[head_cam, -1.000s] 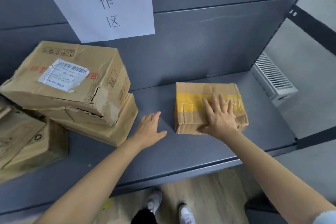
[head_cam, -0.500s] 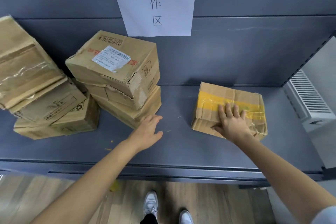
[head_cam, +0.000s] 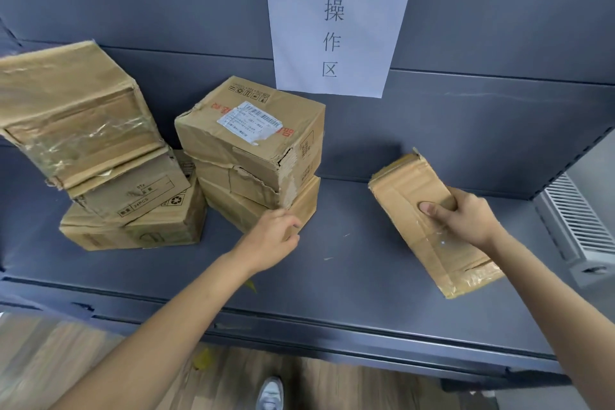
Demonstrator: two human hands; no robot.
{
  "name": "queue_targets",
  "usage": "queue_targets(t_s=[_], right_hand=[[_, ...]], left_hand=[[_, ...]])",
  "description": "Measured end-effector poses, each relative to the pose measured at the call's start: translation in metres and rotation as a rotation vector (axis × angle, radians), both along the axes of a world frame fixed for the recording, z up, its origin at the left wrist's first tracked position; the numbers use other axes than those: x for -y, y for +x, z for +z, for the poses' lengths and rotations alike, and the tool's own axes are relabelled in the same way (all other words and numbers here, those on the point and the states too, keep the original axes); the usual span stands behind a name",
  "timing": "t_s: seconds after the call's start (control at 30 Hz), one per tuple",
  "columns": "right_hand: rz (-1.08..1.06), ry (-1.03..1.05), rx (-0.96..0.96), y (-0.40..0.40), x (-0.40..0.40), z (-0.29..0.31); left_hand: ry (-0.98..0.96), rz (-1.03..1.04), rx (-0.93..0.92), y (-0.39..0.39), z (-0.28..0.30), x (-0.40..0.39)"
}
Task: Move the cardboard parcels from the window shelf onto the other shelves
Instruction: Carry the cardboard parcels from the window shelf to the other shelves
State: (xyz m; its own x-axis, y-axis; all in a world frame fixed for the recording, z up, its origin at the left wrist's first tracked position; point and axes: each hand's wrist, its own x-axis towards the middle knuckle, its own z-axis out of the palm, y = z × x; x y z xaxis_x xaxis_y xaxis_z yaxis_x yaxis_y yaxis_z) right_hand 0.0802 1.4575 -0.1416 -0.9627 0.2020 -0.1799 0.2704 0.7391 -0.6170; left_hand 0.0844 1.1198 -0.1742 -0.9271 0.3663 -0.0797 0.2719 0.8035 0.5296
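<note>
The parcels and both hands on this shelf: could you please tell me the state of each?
Small parcel: tilted up, held in the right hand.
Labelled parcel: torn, stacked on another.
Bottom parcel: flat; left hand at its corner.
Left stack: three parcels, leaning.

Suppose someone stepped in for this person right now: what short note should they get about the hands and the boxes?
Right hand: grips the flat parcel, tilted up off the shelf.
Left hand: fingers at the corner of the bottom box under the labelled box; a firm grip cannot be told.
Left stack: untouched.
Done: one parcel picked up.
Left: carry it off, then move every remaining box.
</note>
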Motion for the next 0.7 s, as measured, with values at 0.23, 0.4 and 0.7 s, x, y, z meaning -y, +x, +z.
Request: queue_targets(t_s=[0.23,0.4,0.7], right_hand=[[-0.152,-0.872,-0.081,0.016,0.006,-0.014],[-0.367,-1.129,0.057,0.033,0.021,-0.054],[-0.392,-0.963,0.333,0.044,0.055,-0.072]], left_hand=[[0.058,0.023,0.141,0.005,-0.003,-0.009],[0.089,0.025,0.359,0.006,-0.013,-0.026],[-0.056,0.009,0.377,0.026,-0.03,-0.051]])
